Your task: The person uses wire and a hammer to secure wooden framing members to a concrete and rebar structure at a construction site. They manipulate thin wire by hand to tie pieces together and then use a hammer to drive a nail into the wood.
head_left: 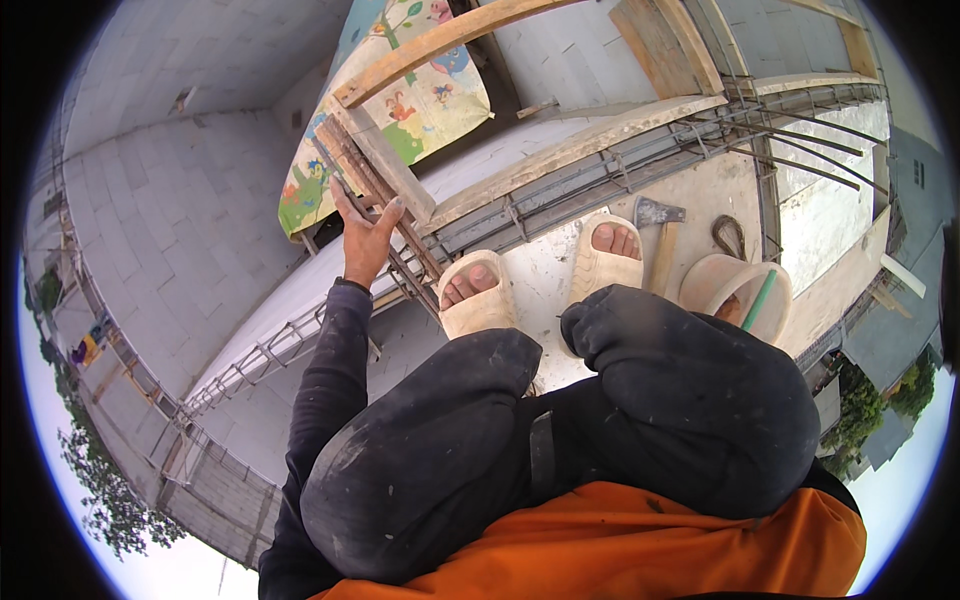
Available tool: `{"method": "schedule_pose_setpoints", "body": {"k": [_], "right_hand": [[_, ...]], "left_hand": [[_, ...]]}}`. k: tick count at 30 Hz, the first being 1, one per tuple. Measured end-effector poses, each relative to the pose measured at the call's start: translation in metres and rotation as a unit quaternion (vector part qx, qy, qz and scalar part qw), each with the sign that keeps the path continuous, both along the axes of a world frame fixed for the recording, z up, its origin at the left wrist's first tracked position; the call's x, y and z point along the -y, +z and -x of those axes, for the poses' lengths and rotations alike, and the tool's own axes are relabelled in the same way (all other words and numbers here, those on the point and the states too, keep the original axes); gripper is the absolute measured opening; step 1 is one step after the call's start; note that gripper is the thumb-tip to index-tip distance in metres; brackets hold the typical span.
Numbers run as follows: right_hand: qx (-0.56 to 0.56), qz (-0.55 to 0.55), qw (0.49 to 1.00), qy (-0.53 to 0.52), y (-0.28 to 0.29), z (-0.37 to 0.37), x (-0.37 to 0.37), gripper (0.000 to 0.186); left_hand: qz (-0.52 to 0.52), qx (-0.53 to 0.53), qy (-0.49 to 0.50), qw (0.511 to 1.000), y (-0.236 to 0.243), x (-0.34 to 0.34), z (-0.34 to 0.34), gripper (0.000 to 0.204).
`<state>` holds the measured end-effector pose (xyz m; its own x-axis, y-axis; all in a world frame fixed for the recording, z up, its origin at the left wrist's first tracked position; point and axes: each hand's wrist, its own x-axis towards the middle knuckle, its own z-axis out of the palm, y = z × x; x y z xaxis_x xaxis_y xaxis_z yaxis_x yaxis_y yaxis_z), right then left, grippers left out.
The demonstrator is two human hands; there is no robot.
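Observation:
My left hand reaches to the upright bundle of wooden strips and rebar beside my sandals, fingers apart, touching it; what lies behind the fingers is partly hidden. My dark-sleeved arm runs up from the lower edge. My right hand is not in view. I squat in cream sandals on a pale board. At the right lie a hatchet with a wooden handle, a dark coil and a pale bucket with a green stick in it.
A rebar cage runs along a ledge ahead, with bars jutting right. Wooden framing and a cartoon-printed sheet are beyond. Below at the left is a grey paved surface past a ledge with rebar; trees and sky show at the edges.

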<state>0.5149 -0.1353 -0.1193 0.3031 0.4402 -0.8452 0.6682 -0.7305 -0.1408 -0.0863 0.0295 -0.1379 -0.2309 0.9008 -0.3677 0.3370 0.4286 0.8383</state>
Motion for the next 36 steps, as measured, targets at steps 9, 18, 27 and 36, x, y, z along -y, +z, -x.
{"method": "schedule_pose_setpoints", "body": {"k": [9,18,27,36], "right_hand": [[0.001,0.0,1.0,-0.001,-0.001,-0.005,-0.003,0.033],[0.009,-0.01,1.0,0.016,0.001,-0.018,-0.016,0.033],[0.006,-0.011,1.0,0.02,-0.004,-0.014,-0.018,0.032],[0.023,-0.055,0.998,0.007,0.002,-0.036,-0.022,0.032]], "left_hand": [[0.029,0.012,0.01,0.999,-0.001,0.0,-0.001,0.124],[0.018,0.018,0.015,1.0,-0.003,0.001,-0.003,0.123],[0.049,0.069,0.01,0.996,0.014,-0.003,-0.001,0.117],[0.104,0.063,0.003,0.993,0.022,-0.007,0.001,0.117]]}}
